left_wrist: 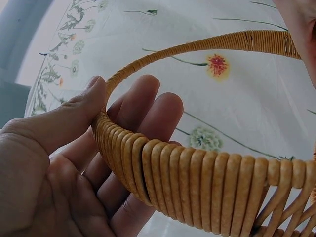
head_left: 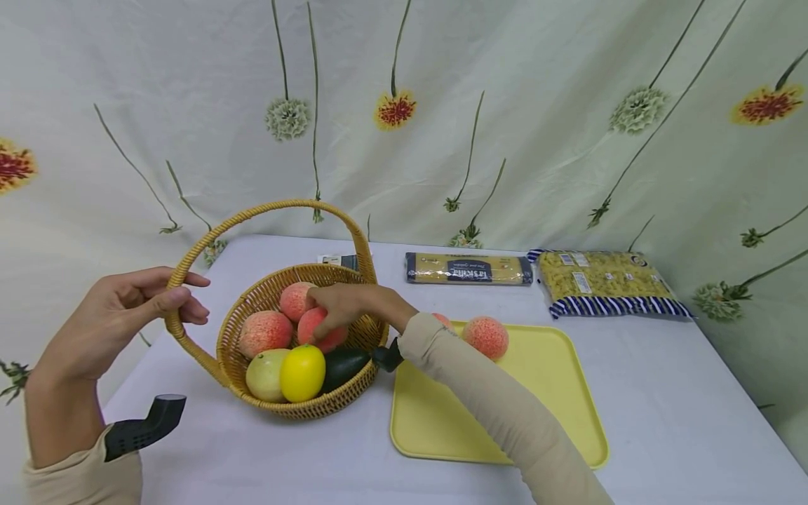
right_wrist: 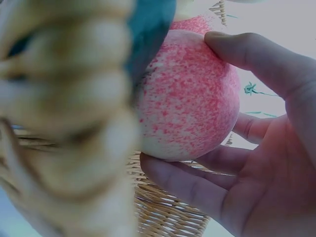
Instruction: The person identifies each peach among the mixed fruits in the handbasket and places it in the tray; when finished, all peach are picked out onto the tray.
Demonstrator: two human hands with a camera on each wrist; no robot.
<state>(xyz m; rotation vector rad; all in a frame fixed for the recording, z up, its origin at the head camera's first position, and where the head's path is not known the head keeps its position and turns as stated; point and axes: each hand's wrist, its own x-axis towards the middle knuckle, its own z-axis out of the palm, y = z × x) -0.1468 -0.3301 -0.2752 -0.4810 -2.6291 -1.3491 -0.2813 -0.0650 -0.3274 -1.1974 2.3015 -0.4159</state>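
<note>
My left hand holds the handle of a round wicker basket low on its left side, with thumb and fingers either side of it. Inside the basket, my right hand grips a pink speckled peach. The right wrist view shows the thumb on one side of this peach and fingers on the other. Two more peaches, including one at the left, lie beside it. Toward the basket's front are a pale green fruit, a bright yellow fruit and a dark green, smooth one, partly hidden.
Right of the basket lies a yellow tray bearing a peach and another mostly covered by my right sleeve. Behind are a spaghetti pack, a larger pasta bag and a small packet partly behind the basket. A flowered cloth hangs at the back.
</note>
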